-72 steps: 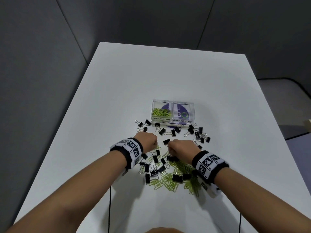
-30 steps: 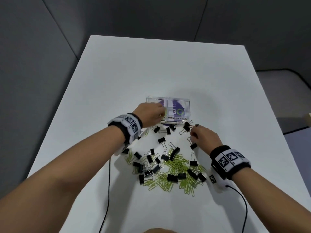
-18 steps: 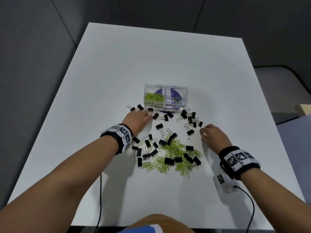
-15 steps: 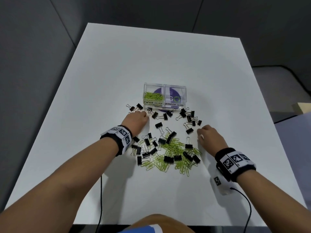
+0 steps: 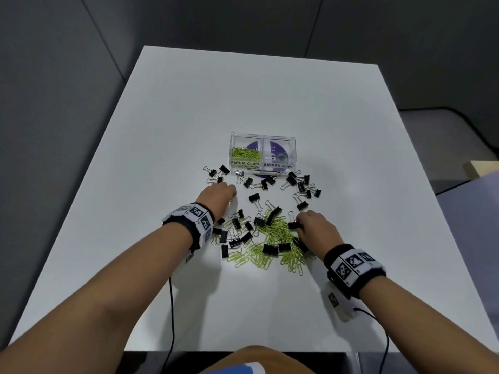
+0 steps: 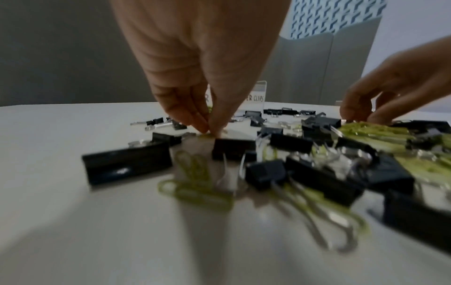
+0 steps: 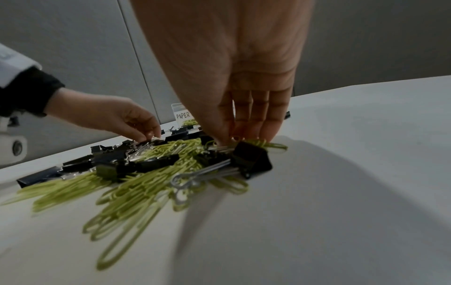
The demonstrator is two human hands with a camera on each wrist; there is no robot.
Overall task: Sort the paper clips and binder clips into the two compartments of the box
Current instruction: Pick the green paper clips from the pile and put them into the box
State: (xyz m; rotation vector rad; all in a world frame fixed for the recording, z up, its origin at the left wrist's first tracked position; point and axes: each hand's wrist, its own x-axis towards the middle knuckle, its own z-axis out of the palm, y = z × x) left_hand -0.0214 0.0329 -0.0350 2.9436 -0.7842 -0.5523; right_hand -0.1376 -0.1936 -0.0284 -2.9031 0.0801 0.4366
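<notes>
Hands (image 5: 216,197) (image 5: 316,228) at clip pile (image 5: 270,238); table (image 5: 256,90) beyond box (image 5: 263,153) open.

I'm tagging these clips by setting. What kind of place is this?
Probably an office or a lab-style recording booth: a plain white table enclosed by grey partition panels, with office supplies on it, namely a clear box labelled for paper clips and binder clips.

L wrist: black fabric wristband (image 5: 192,222) w/ white panels, black square-code markers.
R wrist: same black-white marker band (image 5: 354,269); white camera unit (image 5: 340,303) under it.
Cables: thin black cable (image 5: 171,314) per arm.
Arms: bare, no sleeves.
</notes>
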